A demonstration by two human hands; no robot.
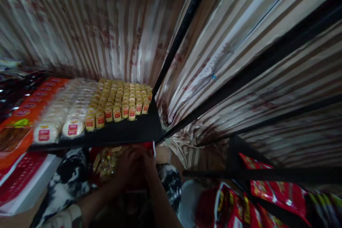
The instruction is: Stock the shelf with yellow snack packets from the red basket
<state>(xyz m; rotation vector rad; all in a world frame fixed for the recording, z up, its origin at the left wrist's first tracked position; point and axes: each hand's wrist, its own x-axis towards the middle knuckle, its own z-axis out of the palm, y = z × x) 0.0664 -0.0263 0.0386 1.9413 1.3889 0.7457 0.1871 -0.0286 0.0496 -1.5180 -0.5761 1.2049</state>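
Observation:
My left hand (127, 164) and my right hand (148, 160) are close together in the dim space below the front edge of a black shelf (139, 131). Fingers of both hands look bent inward around something; blur and shadow hide what they hold. Right around them is a red container (150, 145) between the person's knees. Inside it, left of my left hand, lie several small wrapped pieces (104, 162), gold and tan in colour. Patterned black-and-white trousers (71, 171) show on either side of the container.
Rows of small yellow packets (117, 112) and round white packs (73, 128) stand on the shelf beside an orange package (16, 128). A red-and-white box (29, 181) is at lower left. Black metal bars (227, 99) cross before striped curtains (120, 25). Red packets (280, 196) lie at lower right.

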